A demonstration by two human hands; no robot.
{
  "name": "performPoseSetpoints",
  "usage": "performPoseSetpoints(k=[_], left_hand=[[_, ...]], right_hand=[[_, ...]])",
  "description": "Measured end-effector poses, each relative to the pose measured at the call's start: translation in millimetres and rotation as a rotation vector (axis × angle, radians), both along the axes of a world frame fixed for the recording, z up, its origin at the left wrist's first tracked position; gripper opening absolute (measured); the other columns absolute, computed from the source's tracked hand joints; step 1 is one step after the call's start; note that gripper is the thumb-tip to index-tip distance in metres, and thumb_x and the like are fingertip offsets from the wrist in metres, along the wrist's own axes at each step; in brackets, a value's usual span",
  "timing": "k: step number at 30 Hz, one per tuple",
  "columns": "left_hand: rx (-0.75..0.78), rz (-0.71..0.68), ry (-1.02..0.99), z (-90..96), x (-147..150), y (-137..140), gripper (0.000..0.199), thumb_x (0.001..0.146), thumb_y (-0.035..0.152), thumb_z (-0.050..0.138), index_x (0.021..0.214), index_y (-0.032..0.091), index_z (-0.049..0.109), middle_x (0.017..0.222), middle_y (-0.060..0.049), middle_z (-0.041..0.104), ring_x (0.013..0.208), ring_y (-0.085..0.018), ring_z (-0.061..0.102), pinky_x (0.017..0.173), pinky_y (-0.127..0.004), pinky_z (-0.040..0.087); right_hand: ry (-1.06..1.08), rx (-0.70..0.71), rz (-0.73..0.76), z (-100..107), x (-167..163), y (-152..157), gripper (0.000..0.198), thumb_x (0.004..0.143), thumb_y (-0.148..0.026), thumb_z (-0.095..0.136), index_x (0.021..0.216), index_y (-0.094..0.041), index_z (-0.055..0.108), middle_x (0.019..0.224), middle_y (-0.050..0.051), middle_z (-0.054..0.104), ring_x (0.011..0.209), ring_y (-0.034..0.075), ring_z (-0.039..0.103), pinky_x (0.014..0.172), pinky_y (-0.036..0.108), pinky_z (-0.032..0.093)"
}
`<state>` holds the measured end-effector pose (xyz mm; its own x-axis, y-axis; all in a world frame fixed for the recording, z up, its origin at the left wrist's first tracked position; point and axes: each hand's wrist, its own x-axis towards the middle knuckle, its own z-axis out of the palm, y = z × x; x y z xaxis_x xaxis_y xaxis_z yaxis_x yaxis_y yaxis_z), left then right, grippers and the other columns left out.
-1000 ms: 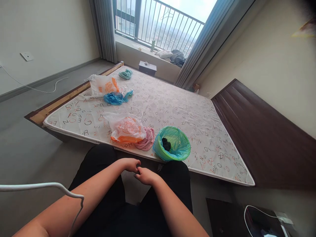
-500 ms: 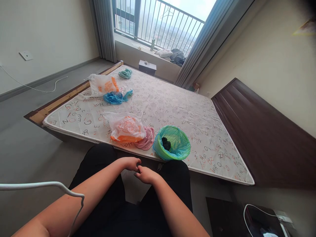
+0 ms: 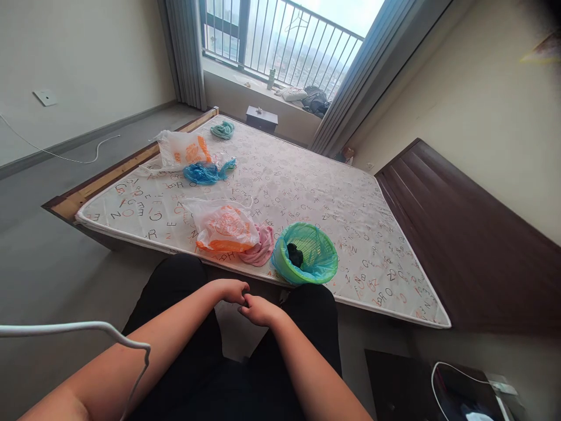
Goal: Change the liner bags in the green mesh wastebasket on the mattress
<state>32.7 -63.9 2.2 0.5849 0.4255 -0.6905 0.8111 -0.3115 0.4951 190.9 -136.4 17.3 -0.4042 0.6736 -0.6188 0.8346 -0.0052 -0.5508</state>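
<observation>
**Left hand meets right hand beside a lettered mattress**

At far left, a thin white cable trails from the wall over the grey floor, below a white wall plate, while a thicker white cord crosses the near foreground in front of the person's left forearm. Next comes the wooden bed frame. Just inside it on the mattress, a white plastic bag with orange print lies against a blue plastic bag, and a green cloth is bunched beyond them.

Nearer the person, a second printed bag rests close to the mattress edge, against a crumpled pink cloth. In front of these, between two black-clad knees, the left hand curls inward and touches the right hand, whose fingers also bend in; whether either pinches something small cannot be told. Well beyond, a small nightstand stands below the windowsill, which bears an upright bottle.

Beside the pink cloth and just beyond the right knee, a green basket sits at the mattress's near edge, a black item inside its blue liner. A dark headboard fills the right; below it, a white cord loops over a dark surface.
</observation>
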Motion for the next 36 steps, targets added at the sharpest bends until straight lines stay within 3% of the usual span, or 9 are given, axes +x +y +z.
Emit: performPoseSetpoints(k=[36], left_hand=[[-0.031, 0.038, -0.024, 1.9, -0.6, 0.0, 0.062, 0.073, 0.031, 0.071, 0.134, 0.023, 0.066, 0.116, -0.008, 0.078, 0.105, -0.027, 0.073, 0.089, -0.032, 0.054]], right_hand=[[-0.011, -0.003, 0.009, -1.2, 0.9, -0.5, 0.037, 0.095, -0.042, 0.058, 0.122, -0.018, 0.067, 0.124, 0.015, 0.074, 0.113, 0.031, 0.071, 0.088, 0.036, 0.05]])
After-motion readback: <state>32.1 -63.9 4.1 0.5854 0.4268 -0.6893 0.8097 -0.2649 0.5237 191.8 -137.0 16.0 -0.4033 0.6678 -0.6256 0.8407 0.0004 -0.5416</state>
